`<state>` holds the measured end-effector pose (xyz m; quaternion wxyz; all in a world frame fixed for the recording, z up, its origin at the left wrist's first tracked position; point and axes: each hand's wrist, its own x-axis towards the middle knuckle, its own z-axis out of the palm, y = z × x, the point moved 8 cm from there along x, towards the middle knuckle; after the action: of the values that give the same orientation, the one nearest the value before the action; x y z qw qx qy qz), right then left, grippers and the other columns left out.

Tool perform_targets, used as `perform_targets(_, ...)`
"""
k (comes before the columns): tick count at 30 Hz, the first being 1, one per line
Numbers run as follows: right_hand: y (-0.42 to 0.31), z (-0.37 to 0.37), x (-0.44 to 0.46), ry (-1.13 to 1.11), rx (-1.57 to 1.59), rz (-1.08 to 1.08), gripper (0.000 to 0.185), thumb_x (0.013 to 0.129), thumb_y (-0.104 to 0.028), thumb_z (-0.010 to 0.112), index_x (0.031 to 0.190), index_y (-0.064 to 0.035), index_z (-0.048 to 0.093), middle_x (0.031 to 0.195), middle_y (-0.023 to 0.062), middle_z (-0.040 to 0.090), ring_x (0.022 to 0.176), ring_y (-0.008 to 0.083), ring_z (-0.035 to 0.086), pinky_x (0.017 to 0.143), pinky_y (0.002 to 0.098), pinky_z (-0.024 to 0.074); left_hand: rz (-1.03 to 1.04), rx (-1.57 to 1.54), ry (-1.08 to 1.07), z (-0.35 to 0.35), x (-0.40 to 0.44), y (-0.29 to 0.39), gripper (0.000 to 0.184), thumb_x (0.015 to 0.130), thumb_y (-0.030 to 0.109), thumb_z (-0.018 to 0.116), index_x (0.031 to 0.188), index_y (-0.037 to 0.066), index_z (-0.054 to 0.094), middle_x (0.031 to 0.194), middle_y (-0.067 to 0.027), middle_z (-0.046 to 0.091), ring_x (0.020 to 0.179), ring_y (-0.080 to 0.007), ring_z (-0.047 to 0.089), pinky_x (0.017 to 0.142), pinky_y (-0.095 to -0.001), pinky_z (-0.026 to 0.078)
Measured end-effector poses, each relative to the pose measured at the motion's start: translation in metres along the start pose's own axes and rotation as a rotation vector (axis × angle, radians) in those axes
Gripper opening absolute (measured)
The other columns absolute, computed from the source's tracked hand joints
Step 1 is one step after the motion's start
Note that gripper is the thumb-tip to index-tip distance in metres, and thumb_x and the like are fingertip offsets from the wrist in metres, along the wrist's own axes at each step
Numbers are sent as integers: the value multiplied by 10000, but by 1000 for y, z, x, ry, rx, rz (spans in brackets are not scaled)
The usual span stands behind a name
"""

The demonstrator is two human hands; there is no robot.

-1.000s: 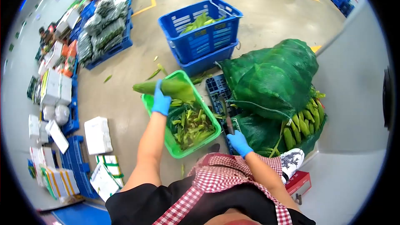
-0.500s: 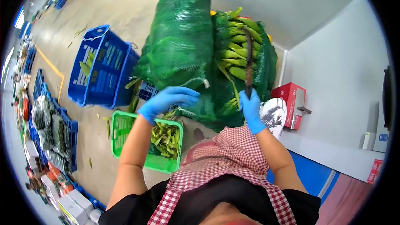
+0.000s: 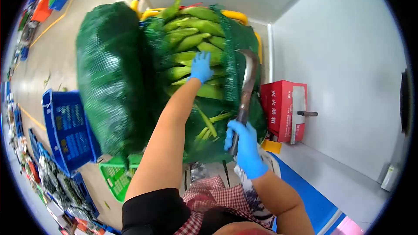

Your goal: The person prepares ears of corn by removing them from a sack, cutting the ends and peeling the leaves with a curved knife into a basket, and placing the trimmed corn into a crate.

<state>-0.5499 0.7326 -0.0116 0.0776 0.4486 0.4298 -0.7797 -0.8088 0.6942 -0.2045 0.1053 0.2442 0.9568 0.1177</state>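
Note:
My right hand (image 3: 248, 148), in a blue glove, is wrapped round the handle of a billhook (image 3: 248, 82). Its dark, curved blade points up and away from me, with the hooked tip level with the corn. My left hand (image 3: 201, 68), also gloved in blue, reaches out over the ears of green-husked corn (image 3: 191, 26). Its fingers are spread on top of the ears, and no ear is seen gripped. The corn lies stacked in an opened green mesh sack (image 3: 241, 39). Some loose husk pieces (image 3: 207, 124) show on the sack's near part.
A full green mesh sack (image 3: 109, 82) lies to the left. Beyond it are a blue crate (image 3: 65, 135) and a green crate (image 3: 115, 178), partly hidden. A red box (image 3: 283, 111) stands at right by the grey wall (image 3: 339, 61). Yellow cart tubing (image 3: 235, 16) shows behind the corn.
My left hand has moved from above the green crate onto the corn. My view has shifted nearer to the sacks. The billhook stays in my right hand.

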Motion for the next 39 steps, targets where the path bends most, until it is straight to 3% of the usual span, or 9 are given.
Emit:
perform_targets(9,4,-25,-4,59,13,150,165,834,-131,577,923,-44,469,622,44,528,452,142,497,420,276,418,-215,82,-243,49,12,8,566,638,302,723,1100,7,585,1042,-136,590,977,-284,568,823,-386,463)
perform_targets(12,12,-14,-11,-4,41,84,160,826,-138,579,911,-56,471,613,46,517,448,143,493,398,278,411,-711,-1107,-492,100,-115,-16,650,503,348,804,1007,-18,620,1020,-172,623,894,-278,612,770,-391,504)
perform_targets(15,27,-5,-19,-47,-130,-95,124,841,-117,568,897,-49,480,606,36,506,434,123,477,389,257,391,-661,-1708,-494,70,-269,-8,600,622,167,740,1162,-3,543,1053,-139,615,886,-236,602,758,-362,500)
perform_targets(20,73,59,-71,-277,-623,-581,104,863,-138,571,859,-54,508,598,14,498,459,95,455,422,262,382,-592,-1851,-295,-46,-514,-51,707,652,102,706,1299,39,430,1176,-85,545,1062,-192,507,917,-309,406)
perform_targets(24,181,133,-155,-606,-1251,-880,230,788,-219,642,907,-46,549,680,167,600,599,310,615,520,376,454,-778,-1570,1,-120,-668,-123,632,688,270,751,1223,32,513,1105,-84,591,959,-169,557,854,-309,441)
perform_targets(27,235,186,-261,-851,-989,-987,219,800,-201,631,958,-63,567,685,169,598,597,330,603,539,375,467,-940,-1320,87,-162,-775,-154,569,660,287,746,1129,11,583,988,-95,640,862,-162,594,804,-299,462)
perform_targets(31,344,210,-313,-1130,-1184,-1047,209,823,-212,590,914,-29,545,693,184,599,606,348,589,553,413,455,-1116,-1283,313,-189,-892,-158,501,622,261,754,1020,-18,632,881,-106,653,765,-176,603,740,-292,477)
perform_targets(34,453,150,-240,-1258,-2164,-494,359,748,-322,588,939,-18,576,866,250,616,797,418,598,709,481,482,-1236,-1437,437,-179,-978,-155,487,638,213,737,1056,-8,618,956,-108,642,822,-184,599,765,-300,473)
perform_targets(39,431,127,-272,-1055,-2026,-517,398,760,-349,560,985,-21,572,907,248,619,859,409,593,759,473,466,-909,-1783,1244,-191,-1059,-134,560,667,134,703,1181,6,521,1070,-93,594,978,-209,568,858,-322,466)
